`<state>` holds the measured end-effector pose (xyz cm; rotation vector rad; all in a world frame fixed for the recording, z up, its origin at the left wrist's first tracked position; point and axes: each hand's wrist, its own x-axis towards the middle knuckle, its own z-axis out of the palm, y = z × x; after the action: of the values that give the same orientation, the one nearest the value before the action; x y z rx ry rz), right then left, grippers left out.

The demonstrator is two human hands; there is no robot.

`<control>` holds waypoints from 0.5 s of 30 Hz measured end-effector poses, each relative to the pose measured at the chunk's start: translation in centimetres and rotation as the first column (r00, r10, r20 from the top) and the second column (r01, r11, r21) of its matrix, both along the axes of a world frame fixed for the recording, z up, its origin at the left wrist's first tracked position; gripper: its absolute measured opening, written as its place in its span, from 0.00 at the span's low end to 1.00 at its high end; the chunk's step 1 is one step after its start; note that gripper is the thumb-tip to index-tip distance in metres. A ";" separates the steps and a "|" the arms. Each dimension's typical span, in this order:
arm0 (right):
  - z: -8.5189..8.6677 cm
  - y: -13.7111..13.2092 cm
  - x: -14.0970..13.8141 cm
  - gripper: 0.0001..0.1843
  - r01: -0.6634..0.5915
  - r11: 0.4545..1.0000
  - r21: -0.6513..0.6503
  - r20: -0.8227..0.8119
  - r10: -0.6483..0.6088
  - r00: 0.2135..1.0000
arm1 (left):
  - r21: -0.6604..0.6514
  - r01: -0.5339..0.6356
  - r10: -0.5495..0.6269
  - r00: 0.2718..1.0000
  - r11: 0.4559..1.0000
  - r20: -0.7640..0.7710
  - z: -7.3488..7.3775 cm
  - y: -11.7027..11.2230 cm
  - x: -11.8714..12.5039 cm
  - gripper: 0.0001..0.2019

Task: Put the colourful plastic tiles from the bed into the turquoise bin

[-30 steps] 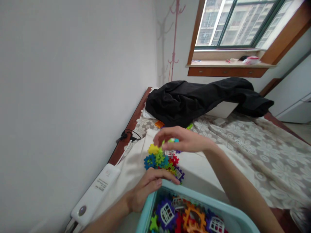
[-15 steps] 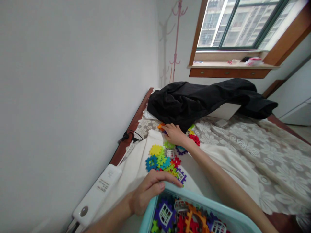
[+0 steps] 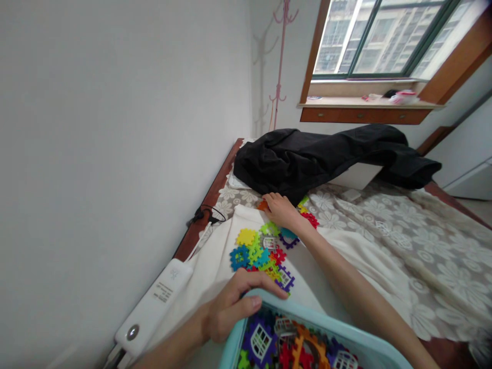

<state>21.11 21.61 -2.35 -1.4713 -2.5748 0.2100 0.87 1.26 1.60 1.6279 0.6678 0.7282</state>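
Note:
My left hand (image 3: 234,305) curls over the near-left rim of a light blue basket (image 3: 346,335) that holds several colourful interlocking toy tiles (image 3: 286,346). My right hand (image 3: 280,210) reaches far forward and rests on loose tiles at the edge of a black garment; an orange tile (image 3: 262,205) lies under its fingertips, whose grip is hidden. A joined cluster of yellow, blue, green, red and purple tiles (image 3: 258,256) lies on a white cloth (image 3: 215,266) between my hands. A red tile (image 3: 310,219) lies right of my wrist.
A black garment (image 3: 319,159) is heaped across the bed's far end. A white power bank (image 3: 154,305) with a cable lies by the wooden bed edge at left. The floral bedspread (image 3: 415,241) extends right. A pink coat stand (image 3: 279,61) and a window (image 3: 376,36) stand beyond.
My right hand left the tile cluster and stretched forward to the loose tiles beside the black garment. My left hand stayed on the basket rim.

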 end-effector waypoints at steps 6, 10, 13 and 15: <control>0.2 0.5 0.6 0.19 -0.008 1.000 0.000 -0.068 0.008 0.998 | 0.187 0.064 -0.073 0.996 0.980 0.043 -0.4 0.0 -0.3 0.21; 0.4 0.4 0.9 0.13 -0.047 0.999 -0.007 -0.106 0.046 0.993 | 0.009 0.115 -0.115 0.993 0.993 -0.033 0.4 -0.1 -0.1 0.24; 1.1 -0.1 0.9 0.12 -0.081 0.997 0.000 -0.127 0.080 0.989 | -0.204 0.234 -0.210 0.969 0.951 0.133 0.8 -0.1 0.5 0.22; 2.1 -0.6 0.7 0.12 -0.103 0.995 0.016 -0.168 0.104 0.980 | -0.277 0.283 -0.221 0.947 0.918 0.234 1.0 -0.2 1.0 0.19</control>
<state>21.80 21.01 -0.21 -1.2592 -2.5137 0.3239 1.84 1.10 2.57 1.3030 0.3927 0.5552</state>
